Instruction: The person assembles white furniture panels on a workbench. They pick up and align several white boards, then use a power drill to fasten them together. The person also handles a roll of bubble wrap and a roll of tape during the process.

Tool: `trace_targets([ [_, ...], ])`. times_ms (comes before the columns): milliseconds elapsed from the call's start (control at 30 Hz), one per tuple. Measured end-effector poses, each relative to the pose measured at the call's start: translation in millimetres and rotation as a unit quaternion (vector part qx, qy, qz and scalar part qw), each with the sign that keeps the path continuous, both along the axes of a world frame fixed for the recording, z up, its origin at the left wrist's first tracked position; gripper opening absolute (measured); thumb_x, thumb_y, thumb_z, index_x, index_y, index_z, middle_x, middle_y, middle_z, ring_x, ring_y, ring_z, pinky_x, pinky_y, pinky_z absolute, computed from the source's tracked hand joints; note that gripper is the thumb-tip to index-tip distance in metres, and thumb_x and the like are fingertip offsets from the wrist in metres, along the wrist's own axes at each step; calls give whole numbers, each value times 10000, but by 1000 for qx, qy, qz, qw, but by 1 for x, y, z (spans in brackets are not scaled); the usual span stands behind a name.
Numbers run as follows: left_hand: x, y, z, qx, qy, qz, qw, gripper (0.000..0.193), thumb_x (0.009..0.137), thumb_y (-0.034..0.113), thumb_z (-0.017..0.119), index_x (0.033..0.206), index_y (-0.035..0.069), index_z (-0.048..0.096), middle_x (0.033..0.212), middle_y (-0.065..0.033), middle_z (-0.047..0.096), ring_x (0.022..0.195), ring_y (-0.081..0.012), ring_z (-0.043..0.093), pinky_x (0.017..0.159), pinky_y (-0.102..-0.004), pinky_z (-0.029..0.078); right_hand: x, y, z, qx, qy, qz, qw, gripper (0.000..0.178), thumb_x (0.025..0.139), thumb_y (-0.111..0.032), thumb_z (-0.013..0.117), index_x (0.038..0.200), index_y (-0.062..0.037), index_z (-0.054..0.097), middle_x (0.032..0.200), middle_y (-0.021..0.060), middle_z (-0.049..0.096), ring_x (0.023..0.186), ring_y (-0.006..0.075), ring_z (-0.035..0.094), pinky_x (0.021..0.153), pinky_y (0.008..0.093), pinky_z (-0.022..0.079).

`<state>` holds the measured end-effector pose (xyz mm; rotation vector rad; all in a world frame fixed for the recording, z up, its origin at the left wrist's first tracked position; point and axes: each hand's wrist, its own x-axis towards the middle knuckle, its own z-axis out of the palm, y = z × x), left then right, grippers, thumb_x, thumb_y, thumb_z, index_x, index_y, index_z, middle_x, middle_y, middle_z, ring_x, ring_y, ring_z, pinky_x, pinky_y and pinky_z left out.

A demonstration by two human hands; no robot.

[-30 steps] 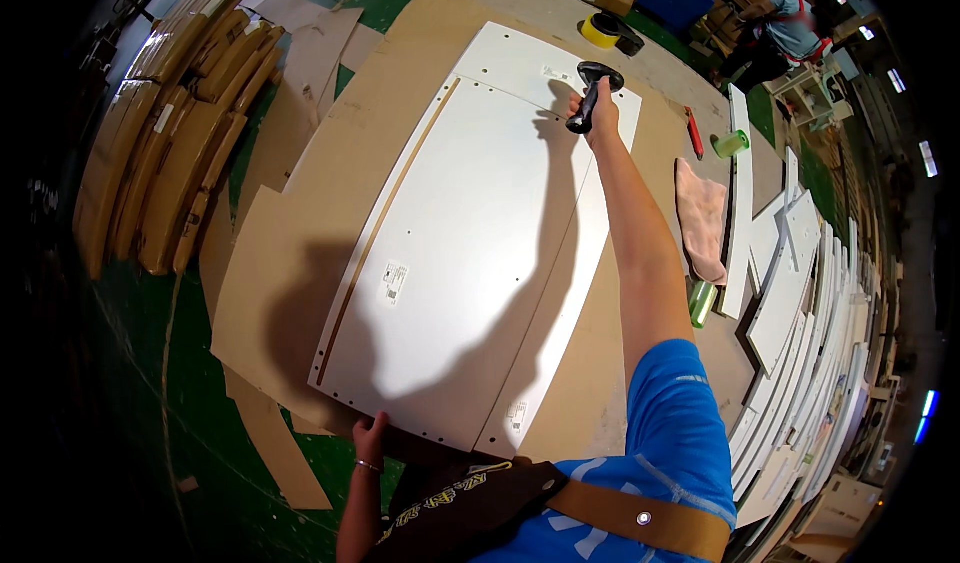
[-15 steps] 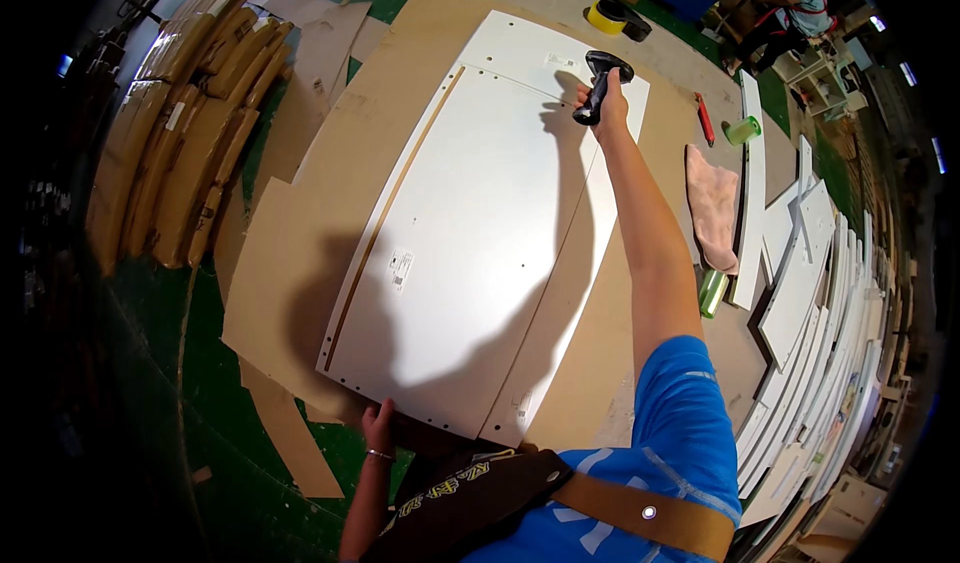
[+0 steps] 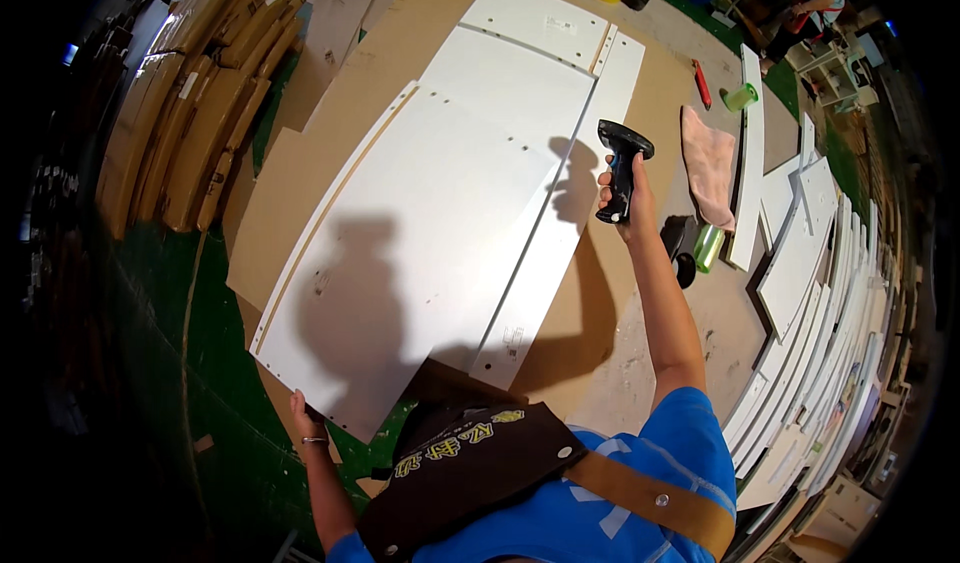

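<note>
My right hand (image 3: 628, 201) is wrapped round the grip of a black handheld barcode scanner (image 3: 624, 143), held above the right side of the white boards. At the near left corner, my left hand (image 3: 304, 417) grips the edge of a large white panel (image 3: 440, 233); some of its fingers are hidden by the board. This panel has a tan groove along its left side and small holes along its ends. It lies askew over another white board (image 3: 535, 28), whose far part shows beyond it. A narrow white board (image 3: 600, 113) with a label runs along the right.
Brown cardboard (image 3: 270, 223) lies under the boards. Wrapped cartons (image 3: 190, 113) stand at left. To the right are a red cutter (image 3: 702, 85), a pink cloth (image 3: 708, 163), green rolls (image 3: 709, 250) and stacked white panels (image 3: 800, 263). Another person (image 3: 815, 13) is at far right.
The large panel has slid toward me and left with my left hand, uncovering more board beneath it. My right hand has drawn the scanner back toward me, off the far label.
</note>
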<state>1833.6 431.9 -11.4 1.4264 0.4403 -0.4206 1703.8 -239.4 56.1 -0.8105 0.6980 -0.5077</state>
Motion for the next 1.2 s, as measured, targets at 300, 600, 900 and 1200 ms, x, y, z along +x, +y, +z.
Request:
trace_targets([
  [300,-61,142,7,306,70,231,921,735,836,598,472,1122,-72,568,1113,-156,603,970,-291,593,845,-387,474,-13,52,11,-18,47,110,993,528,922,-514,381,1090,-25,483,673,64,589,465,121,552,436,244,481],
  [600,-121,197,68,540,139,273,784,786,792,660,460,1030,-70,625,1055,-198,627,930,-325,603,836,-413,465,-6,100,24,-35,105,195,975,530,926,-515,365,1094,-30,498,688,56,597,464,100,547,423,216,475],
  [900,-140,229,26,514,153,255,804,792,784,667,469,1052,-64,618,1081,-201,616,958,-341,593,843,-417,470,2,109,-3,-234,234,74,941,546,775,-421,670,1061,2,475,852,121,619,524,156,581,455,284,488],
  [1200,-145,212,29,532,167,257,789,751,810,639,447,1042,-52,629,1084,-202,611,937,-351,600,820,-452,483,24,105,-36,-538,538,8,649,744,614,-420,744,1170,-36,431,1309,251,346,906,365,604,761,433,500],
])
